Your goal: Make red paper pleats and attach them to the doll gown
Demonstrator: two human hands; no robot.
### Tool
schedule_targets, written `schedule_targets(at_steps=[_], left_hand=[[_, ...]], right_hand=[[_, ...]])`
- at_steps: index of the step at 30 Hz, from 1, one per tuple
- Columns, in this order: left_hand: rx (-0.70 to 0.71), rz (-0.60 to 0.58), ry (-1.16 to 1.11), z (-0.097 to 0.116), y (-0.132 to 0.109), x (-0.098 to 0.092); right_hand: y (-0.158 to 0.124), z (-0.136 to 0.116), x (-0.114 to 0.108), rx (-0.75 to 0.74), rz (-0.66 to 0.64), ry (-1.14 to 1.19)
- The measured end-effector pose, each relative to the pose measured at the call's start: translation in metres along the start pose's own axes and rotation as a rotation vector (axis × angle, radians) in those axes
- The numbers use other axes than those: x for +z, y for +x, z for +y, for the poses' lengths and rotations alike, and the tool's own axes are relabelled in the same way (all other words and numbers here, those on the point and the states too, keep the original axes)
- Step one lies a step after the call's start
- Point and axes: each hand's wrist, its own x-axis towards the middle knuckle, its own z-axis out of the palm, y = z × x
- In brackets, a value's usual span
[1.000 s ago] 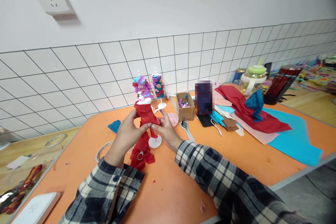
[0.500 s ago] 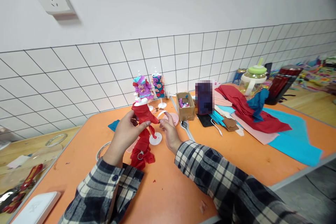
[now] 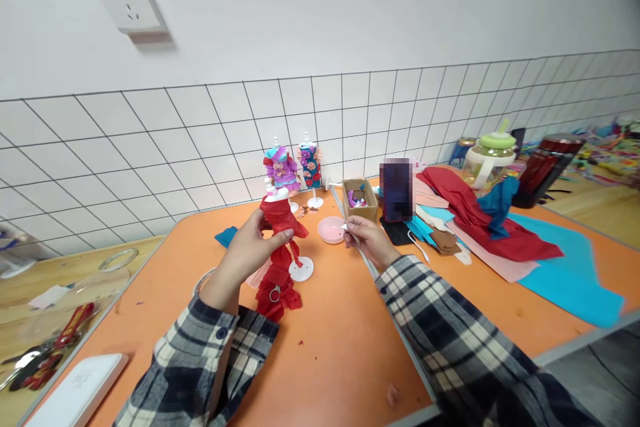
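Note:
My left hand (image 3: 246, 255) is closed around a small white dress form (image 3: 277, 195) wrapped in red crinkled paper (image 3: 281, 215), with thumb and fingers pressing the wrap at its body. The form's round white base (image 3: 301, 269) shows below, beside more loose red paper (image 3: 280, 290) with a metal ring on it. To the right, my right hand (image 3: 369, 240) pinches a small white strip (image 3: 345, 227), just past a shallow pink dish (image 3: 331, 230). Two decorated dress forms, one purple (image 3: 283, 173) and one blue (image 3: 310, 163), stand behind.
A cardboard box (image 3: 360, 210) of bits and a propped, blurred-out phone (image 3: 397, 190) stand at the back. Red and blue sheets (image 3: 575, 287) spread to the right, near a lidded jug (image 3: 487, 160) and a dark red flask (image 3: 547, 170). A white power bank-like block (image 3: 83, 390) lies front left.
My right hand has moved away from the red wrap to the right, past the pink dish, carrying the white strip. My left hand keeps its hold. The view has shifted slightly.

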Motion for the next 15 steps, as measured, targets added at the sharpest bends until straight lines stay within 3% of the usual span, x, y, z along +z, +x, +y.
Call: schedule_targets(at_steps=[4,10,15], left_hand=[[0.021,-0.007,0.035,0.005,-0.003,0.001],[0.069,-0.028,0.107,0.007,-0.008,0.002],[0.199,0.159,0.370,0.013,-0.015,0.001]], right_hand=[[-0.004,-0.003,-0.014,0.082,-0.117,-0.177],[-0.003,0.004,-0.016,0.173,-0.258,-0.397],[-0.001,0.007,-0.033,0.211,-0.276,-0.558]])
